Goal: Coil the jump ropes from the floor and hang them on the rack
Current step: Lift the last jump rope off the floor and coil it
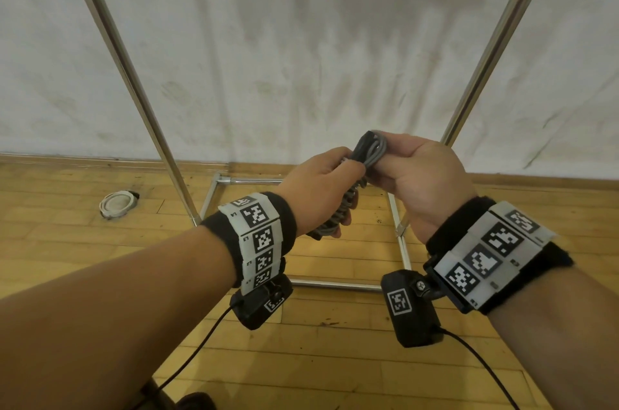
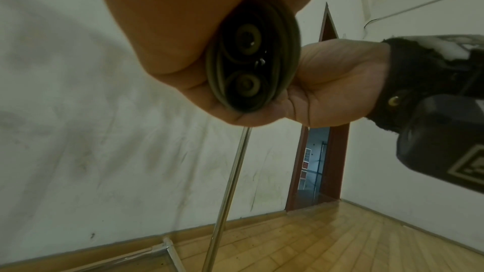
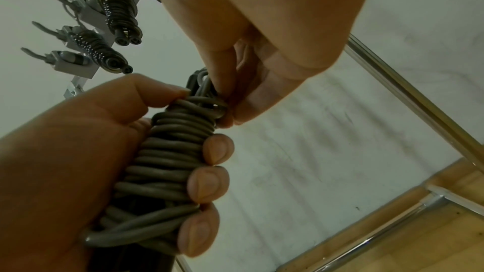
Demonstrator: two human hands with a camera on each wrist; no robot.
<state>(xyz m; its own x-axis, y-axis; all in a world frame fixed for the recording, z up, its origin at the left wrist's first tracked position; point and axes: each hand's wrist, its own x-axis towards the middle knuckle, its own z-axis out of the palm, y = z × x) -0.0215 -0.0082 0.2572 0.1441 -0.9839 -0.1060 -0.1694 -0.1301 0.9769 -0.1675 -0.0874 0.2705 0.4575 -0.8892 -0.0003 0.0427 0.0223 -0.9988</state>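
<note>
A grey jump rope (image 1: pixel 348 198) is wound in tight turns round its two black handles, held in front of the metal rack (image 1: pixel 140 101). My left hand (image 1: pixel 318 188) grips the wound bundle (image 3: pixel 167 164) round its middle, fingers curled over the coils. My right hand (image 1: pixel 418 175) pinches the rope at the bundle's top end (image 3: pixel 209 98). From below, the left wrist view shows the two round handle ends (image 2: pixel 247 61) ringed by rope. High on the rack, two other coiled ropes (image 3: pixel 117 13) hang from hooks.
The rack's chrome uprights (image 1: pixel 495 51) and base bars (image 1: pixel 335 284) stand on the wooden floor against a stained white wall. A white round fitting (image 1: pixel 117 203) lies on the floor at left. A doorway (image 2: pixel 314 162) opens at the far right. Free hooks (image 3: pixel 47 57) stick out.
</note>
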